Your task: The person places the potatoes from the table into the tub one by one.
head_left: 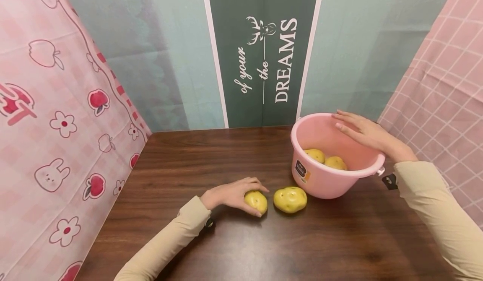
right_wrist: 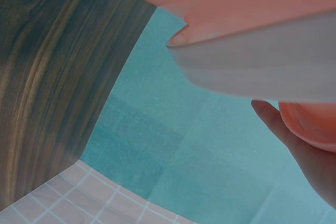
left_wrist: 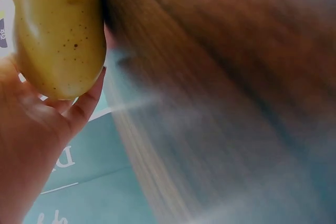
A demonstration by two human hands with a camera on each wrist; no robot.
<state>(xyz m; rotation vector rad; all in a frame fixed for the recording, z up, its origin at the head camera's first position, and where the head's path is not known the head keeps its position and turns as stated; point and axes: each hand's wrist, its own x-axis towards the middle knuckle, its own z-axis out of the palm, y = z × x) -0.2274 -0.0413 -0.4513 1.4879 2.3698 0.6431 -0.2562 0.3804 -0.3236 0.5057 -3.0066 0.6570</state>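
Note:
My left hand point(head_left: 235, 195) grips a yellow potato point(head_left: 257, 202) on the table, thumb on the near side and fingers over the far side. In the left wrist view this potato point(left_wrist: 60, 35) shows small dark specks. A second, lumpy potato point(head_left: 290, 200) lies just to its right, untouched. Beyond stands a pink bucket point(head_left: 324, 184), upright, with potatoes point(head_left: 335, 163) inside. On the bucket's far right rim, my right hand point(head_left: 367, 134) holds the edge, thumb inside and fingers along the outside. The right wrist view shows the bucket's rim point(right_wrist: 252, 61) up close.
The dark brown wooden table point(head_left: 181, 159) meets a green printed curtain point(head_left: 264, 63) at its back edge. Pink patterned cloths hang on the left point(head_left: 75, 117) and right point(head_left: 445, 92). A white handle joint point(head_left: 380, 171) sticks out on the bucket's right side.

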